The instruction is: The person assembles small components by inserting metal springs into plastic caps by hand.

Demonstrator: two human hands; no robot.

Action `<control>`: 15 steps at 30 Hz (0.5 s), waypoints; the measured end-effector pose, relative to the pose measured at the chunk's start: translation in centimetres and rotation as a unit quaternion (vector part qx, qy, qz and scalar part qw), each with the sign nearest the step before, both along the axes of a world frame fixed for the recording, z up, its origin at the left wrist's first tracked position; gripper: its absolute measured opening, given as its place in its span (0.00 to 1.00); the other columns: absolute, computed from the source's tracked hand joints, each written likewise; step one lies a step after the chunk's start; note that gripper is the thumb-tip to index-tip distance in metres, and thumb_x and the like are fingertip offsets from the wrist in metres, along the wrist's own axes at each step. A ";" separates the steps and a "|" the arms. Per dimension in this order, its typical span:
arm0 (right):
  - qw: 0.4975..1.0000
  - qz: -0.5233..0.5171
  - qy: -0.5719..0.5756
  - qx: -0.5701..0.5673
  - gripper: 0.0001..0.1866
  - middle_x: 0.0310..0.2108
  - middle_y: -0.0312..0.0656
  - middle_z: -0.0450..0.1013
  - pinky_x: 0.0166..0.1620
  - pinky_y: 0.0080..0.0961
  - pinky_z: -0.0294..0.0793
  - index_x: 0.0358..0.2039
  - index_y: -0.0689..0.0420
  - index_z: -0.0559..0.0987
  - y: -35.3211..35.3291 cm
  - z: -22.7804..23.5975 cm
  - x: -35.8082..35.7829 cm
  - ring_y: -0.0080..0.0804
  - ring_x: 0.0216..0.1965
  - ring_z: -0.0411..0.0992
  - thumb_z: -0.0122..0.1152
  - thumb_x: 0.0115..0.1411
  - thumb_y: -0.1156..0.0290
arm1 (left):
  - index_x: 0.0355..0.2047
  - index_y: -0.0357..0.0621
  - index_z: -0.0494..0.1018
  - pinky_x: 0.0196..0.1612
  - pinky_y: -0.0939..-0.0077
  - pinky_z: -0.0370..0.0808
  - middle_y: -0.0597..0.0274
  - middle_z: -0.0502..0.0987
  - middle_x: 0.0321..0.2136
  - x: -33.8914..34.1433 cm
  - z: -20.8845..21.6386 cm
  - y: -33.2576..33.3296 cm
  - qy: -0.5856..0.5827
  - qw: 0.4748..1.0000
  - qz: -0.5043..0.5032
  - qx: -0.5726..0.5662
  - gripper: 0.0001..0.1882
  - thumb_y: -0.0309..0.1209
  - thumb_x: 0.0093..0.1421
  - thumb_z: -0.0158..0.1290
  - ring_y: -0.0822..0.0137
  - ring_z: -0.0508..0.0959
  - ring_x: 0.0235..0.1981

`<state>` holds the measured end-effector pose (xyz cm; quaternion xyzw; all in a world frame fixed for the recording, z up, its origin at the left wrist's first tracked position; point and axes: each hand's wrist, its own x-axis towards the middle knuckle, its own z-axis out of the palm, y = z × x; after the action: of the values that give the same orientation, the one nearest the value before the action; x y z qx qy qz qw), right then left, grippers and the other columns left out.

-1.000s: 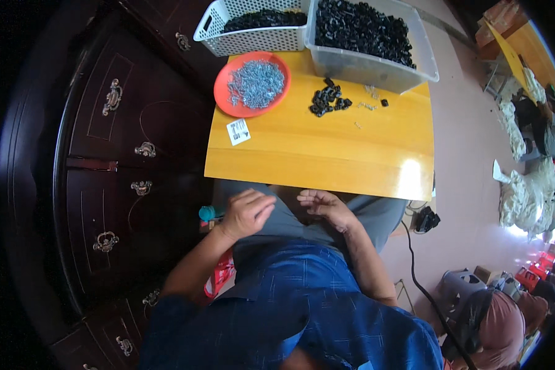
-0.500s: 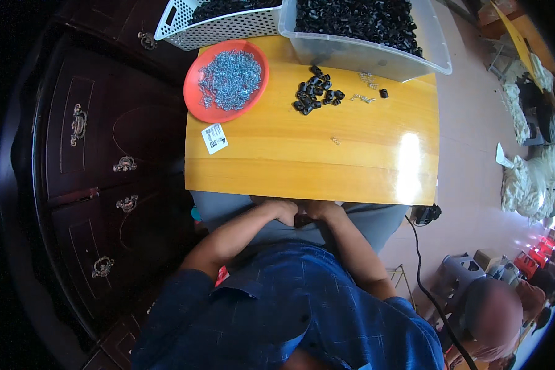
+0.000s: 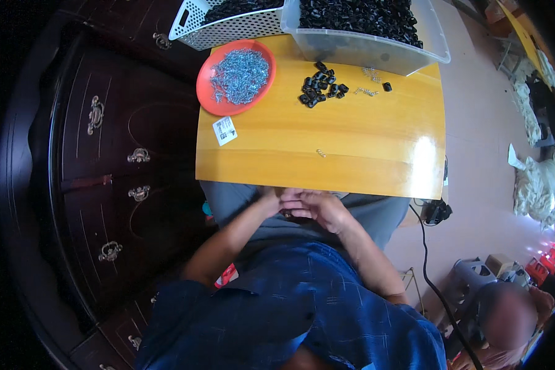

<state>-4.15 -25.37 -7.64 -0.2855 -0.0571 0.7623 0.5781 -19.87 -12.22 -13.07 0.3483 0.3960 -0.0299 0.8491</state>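
Note:
Both my hands are close together over my lap, just below the table's front edge. My right hand (image 3: 322,208) reaches across with its fingers stretched out and slightly apart, next to my left hand (image 3: 274,202). The left fingers are partly covered, so their closing cannot be made out. A small dark spot shows beneath the right fingertips, too small to name. Nearest on the yellow table (image 3: 265,161) lies a small metal spring (image 3: 320,153). Farther back are a pile of black plastic parts (image 3: 319,86), several loose springs (image 3: 367,92) and a single black part (image 3: 386,87).
A red plate (image 3: 205,92) heaped with small springs (image 3: 240,75) is at the table's left, with a white printed label (image 3: 225,131) below it. A clear bin (image 3: 364,46) and a white perforated basket (image 3: 240,32) hold black parts. Dark drawers (image 3: 111,154) stand left.
My right hand has come up from the lap, and its fingers have extended towards the left hand. The near spring lies farther left and closer to the front edge. The view has shifted slightly.

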 end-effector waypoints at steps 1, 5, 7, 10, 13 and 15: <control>0.992 -0.045 0.087 -0.081 0.19 0.55 0.53 0.73 0.58 0.39 0.74 0.57 0.64 0.71 0.2 -0.6 -0.4 0.45 0.55 0.74 0.44 0.70 0.70 | 0.55 0.36 0.70 0.48 0.64 0.79 0.48 0.77 0.51 0.1 -0.1 0.8 0.042 0.996 0.027 -0.075 0.31 0.51 0.72 0.33 0.57 0.78 0.51; 0.911 -0.215 0.308 -0.170 0.23 0.57 0.58 0.71 0.61 0.44 0.72 0.60 0.66 0.68 1.0 -2.2 -1.9 0.53 0.59 0.71 0.38 0.71 0.67 | 0.59 0.41 0.68 0.58 0.64 0.74 0.56 0.76 0.53 1.3 -0.8 1.4 -0.069 0.986 0.145 -0.032 0.28 0.50 0.70 0.41 0.61 0.76 0.53; 0.905 -0.215 0.353 -0.104 0.24 0.58 0.59 0.70 0.61 0.46 0.71 0.61 0.66 0.67 1.1 -2.4 -1.9 0.54 0.59 0.70 0.37 0.71 0.63 | 0.60 0.43 0.66 0.60 0.64 0.72 0.59 0.74 0.56 1.2 -1.0 1.1 -0.070 0.973 0.203 -0.089 0.27 0.49 0.71 0.41 0.62 0.74 0.56; 0.900 -0.206 0.381 -0.038 0.28 0.60 0.61 0.67 0.63 0.49 0.70 0.62 0.66 0.66 1.7 -1.9 -1.3 0.56 0.61 0.68 0.36 0.72 0.57 | 0.62 0.45 0.65 0.59 0.65 0.72 0.60 0.70 0.59 0.4 -1.0 0.6 -0.123 0.969 0.187 -0.101 0.27 0.49 0.72 0.40 0.63 0.74 0.56; 0.906 -0.178 0.383 -0.015 0.31 0.62 0.63 0.65 0.64 0.50 0.68 0.64 0.65 0.64 2.0 -1.1 -0.9 0.59 0.62 0.66 0.36 0.73 0.52 | 0.63 0.46 0.63 0.60 0.63 0.71 0.61 0.69 0.61 -0.4 -0.6 0.7 -0.055 0.986 0.129 -0.091 0.28 0.50 0.72 0.40 0.64 0.72 0.57; 0.911 -0.165 0.377 -0.027 0.32 0.62 0.64 0.64 0.64 0.50 0.67 0.64 0.65 0.63 2.2 -0.8 -0.8 0.60 0.62 0.66 0.37 0.73 0.51 | 0.64 0.47 0.62 0.61 0.63 0.71 0.62 0.69 0.61 -0.4 -0.1 0.5 -0.040 0.990 0.111 -0.077 0.27 0.49 0.72 0.39 0.64 0.72 0.58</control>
<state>-4.99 -23.18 -8.45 0.0028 0.2336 0.7080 0.6664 -20.28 -11.70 -13.16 0.2368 0.3942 0.0488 0.8867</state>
